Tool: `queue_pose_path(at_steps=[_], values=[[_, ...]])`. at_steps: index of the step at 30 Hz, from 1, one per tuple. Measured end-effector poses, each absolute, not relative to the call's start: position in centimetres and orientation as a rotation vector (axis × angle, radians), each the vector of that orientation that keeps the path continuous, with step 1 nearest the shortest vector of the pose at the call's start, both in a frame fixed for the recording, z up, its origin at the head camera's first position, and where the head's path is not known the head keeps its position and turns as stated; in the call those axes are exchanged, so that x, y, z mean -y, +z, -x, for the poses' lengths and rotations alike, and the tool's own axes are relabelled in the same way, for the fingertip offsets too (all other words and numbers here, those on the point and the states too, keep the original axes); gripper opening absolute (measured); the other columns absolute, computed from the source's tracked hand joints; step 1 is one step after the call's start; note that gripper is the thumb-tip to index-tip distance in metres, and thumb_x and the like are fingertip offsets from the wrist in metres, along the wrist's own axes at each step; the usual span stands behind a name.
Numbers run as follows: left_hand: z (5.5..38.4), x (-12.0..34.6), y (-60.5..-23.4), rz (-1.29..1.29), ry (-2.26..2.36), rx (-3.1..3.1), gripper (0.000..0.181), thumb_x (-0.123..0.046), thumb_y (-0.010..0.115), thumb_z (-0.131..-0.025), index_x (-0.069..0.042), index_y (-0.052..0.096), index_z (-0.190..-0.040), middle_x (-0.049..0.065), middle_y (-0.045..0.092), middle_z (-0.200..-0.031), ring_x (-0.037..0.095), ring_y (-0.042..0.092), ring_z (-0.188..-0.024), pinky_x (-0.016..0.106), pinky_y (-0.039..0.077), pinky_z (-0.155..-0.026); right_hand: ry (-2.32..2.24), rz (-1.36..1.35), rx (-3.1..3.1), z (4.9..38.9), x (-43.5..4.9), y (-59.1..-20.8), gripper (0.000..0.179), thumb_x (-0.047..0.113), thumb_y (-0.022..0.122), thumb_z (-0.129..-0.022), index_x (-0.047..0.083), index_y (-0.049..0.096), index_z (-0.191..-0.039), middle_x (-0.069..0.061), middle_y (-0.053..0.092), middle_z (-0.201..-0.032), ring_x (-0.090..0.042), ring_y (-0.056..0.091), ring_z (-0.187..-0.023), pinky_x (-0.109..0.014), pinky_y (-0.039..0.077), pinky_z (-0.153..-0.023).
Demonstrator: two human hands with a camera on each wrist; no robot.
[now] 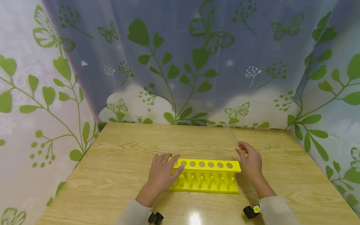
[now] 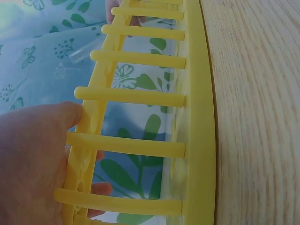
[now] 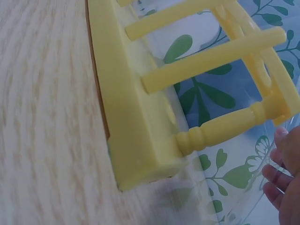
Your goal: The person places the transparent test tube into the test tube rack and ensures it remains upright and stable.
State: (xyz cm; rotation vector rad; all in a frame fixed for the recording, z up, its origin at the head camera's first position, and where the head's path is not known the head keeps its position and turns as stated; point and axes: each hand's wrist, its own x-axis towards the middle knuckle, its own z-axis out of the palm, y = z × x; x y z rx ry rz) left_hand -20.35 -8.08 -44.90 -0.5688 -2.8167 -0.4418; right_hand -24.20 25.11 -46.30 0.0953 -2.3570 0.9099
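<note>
A yellow test tube rack [image 1: 208, 186] stands on the table, with a row of round holes along its top and pegs along its base. My left hand [image 1: 161, 175] grips the left end of the rack's top bar, thumb in front and fingers behind. Past the rack's right end, my right hand [image 1: 251, 159] pinches a clear test tube [image 1: 232, 135] near its lower end. That tube leans up and to the left, faint against the wood. In the left wrist view the see-through tube [image 2: 86, 50] shows beyond the rack; fingers [image 3: 276, 180] appear at the right wrist view's edge.
The wooden table [image 1: 123, 143] runs back to a curtain [image 1: 180, 78] printed with leaves and butterflies, which also hangs on both sides. Black wrist devices [image 1: 251, 212] sit below the sleeves. The rack lies close in front of me.
</note>
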Motion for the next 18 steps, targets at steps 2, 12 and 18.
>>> queue_pose_path(at_steps=[2,12,18], values=[[20.4,8.1,-45.0,0.566,-0.447,2.815,0.049,-0.05,0.048,-0.099,-0.019,0.055,-0.135,0.014,0.055,-0.132,0.033,0.047,-0.125,0.06,0.025,-0.11,0.931,-0.089,2.345,24.2,-25.0,-46.2,0.027,0.008,0.065,-0.093,-0.002,0.063,-0.118,-0.022,0.068,-0.105,-0.039,0.064,-0.093,-0.052,0.052,-0.082],[20.4,7.9,-45.1,0.554,-0.461,2.81,0.048,-0.05,0.046,-0.1,-0.02,0.056,-0.135,0.014,0.055,-0.132,0.033,0.047,-0.126,0.06,0.024,-0.111,0.989,-0.079,2.236,23.6,-24.5,-45.3,0.025,0.008,0.063,-0.094,-0.003,0.063,-0.117,-0.021,0.068,-0.105,-0.04,0.065,-0.092,-0.054,0.052,-0.08],[20.5,7.9,-45.2,0.543,-0.468,2.824,0.049,-0.052,0.043,-0.1,-0.02,0.055,-0.136,0.013,0.054,-0.133,0.033,0.047,-0.126,0.06,0.023,-0.111,0.957,-0.129,2.165,23.8,-24.4,-45.3,0.024,0.005,0.067,-0.091,-0.003,0.065,-0.113,-0.02,0.069,-0.1,-0.036,0.066,-0.087,-0.036,0.053,-0.077]])
